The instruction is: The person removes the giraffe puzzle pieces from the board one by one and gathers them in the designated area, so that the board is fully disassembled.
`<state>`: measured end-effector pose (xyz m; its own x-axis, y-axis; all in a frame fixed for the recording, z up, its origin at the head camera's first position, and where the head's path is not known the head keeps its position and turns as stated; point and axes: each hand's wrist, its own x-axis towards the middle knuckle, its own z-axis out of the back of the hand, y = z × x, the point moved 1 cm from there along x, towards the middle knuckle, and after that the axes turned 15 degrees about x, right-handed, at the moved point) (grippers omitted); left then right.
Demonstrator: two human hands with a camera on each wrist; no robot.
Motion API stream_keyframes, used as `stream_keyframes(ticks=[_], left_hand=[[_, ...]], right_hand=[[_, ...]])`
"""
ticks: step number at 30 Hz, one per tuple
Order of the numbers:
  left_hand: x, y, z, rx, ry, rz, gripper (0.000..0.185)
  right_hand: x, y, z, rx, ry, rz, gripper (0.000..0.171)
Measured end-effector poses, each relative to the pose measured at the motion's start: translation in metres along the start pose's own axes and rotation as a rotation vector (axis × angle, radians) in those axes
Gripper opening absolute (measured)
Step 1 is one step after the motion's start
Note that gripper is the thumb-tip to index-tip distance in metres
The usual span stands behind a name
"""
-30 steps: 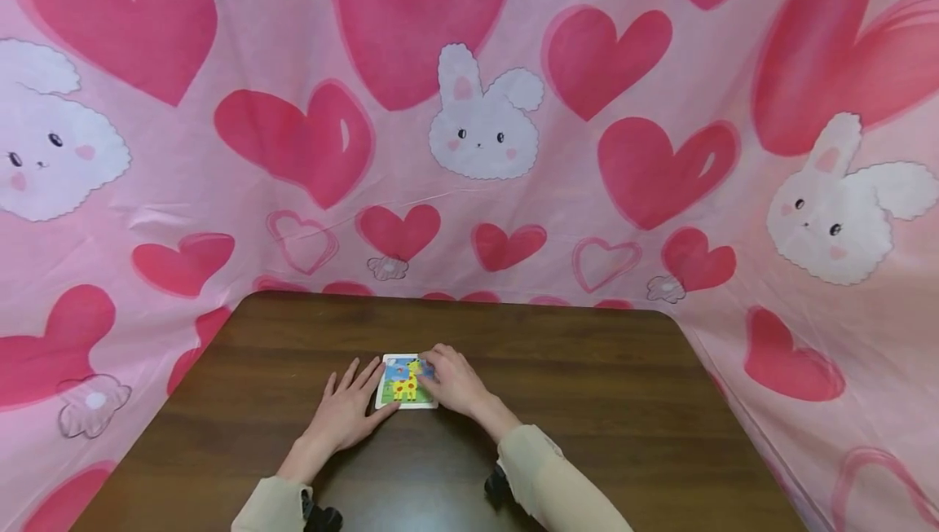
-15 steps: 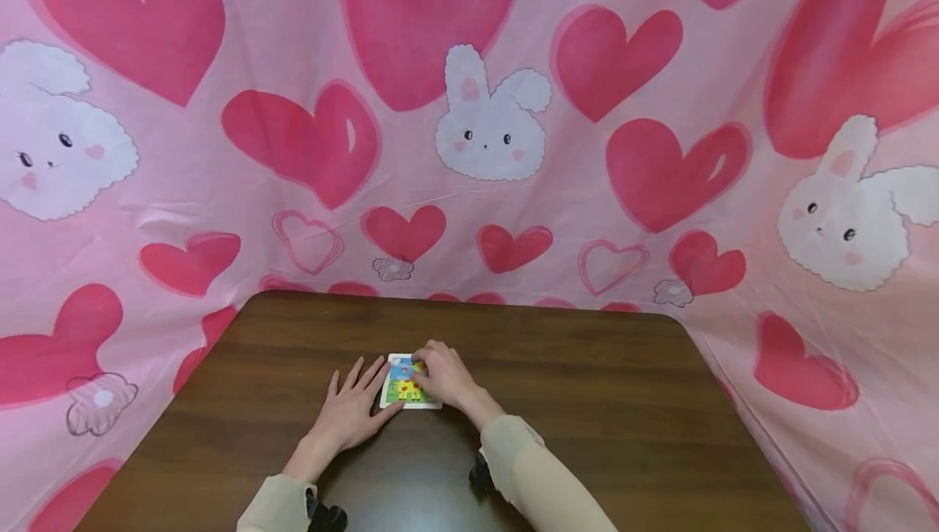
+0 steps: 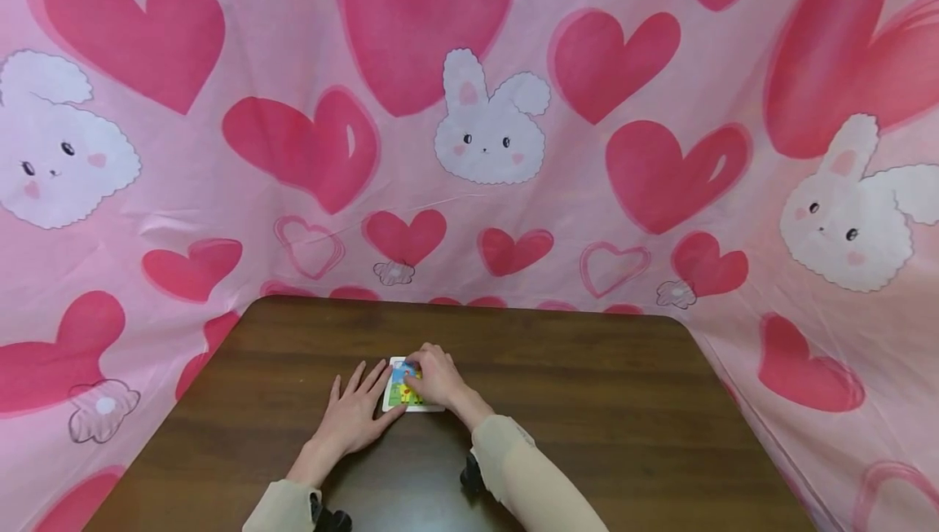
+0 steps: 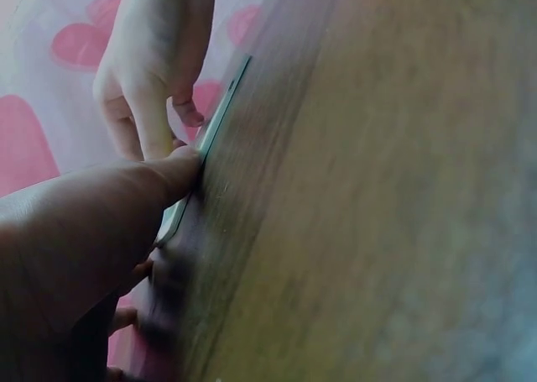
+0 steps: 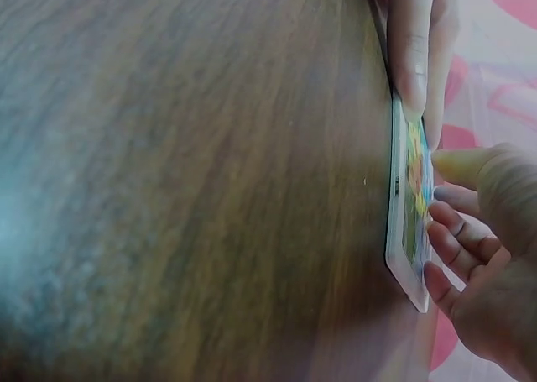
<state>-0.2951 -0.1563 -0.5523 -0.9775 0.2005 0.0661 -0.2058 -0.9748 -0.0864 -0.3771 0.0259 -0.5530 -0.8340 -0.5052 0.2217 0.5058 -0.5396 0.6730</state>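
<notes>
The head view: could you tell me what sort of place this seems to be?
Probably a draped tabletop recording booth: a dark wooden table, a pink heart-and-bunny cloth hung around it, and both hands on one small puzzle.

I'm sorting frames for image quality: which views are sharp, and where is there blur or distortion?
Head view: evenly lit and sharp, though wide-angle bending curves the table edges. Left wrist view: tabletop smeared soft, left hand dark and unfocused. Right wrist view: wood blurred, the puzzle card edge fairly crisp.

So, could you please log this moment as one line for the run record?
left hand: flat on table, thumb against puzzle board edge | right hand: fingertips curled onto board's picture face | board: lying flat
</notes>
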Motion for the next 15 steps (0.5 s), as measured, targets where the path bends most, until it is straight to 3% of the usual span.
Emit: stream_keyframes(ticks=[4,15], left_hand=[[-0.001,0.001,0.000,-0.005,0.001,0.000,0.085],[0.000,0.000,0.002,-0.012,0.005,0.007,0.086]], right_hand=[[-0.004,0.020,0.011,0.029,0.027,-0.065,0.031],[0.001,0.020,0.005,0.003,0.021,-0.111,0.031]])
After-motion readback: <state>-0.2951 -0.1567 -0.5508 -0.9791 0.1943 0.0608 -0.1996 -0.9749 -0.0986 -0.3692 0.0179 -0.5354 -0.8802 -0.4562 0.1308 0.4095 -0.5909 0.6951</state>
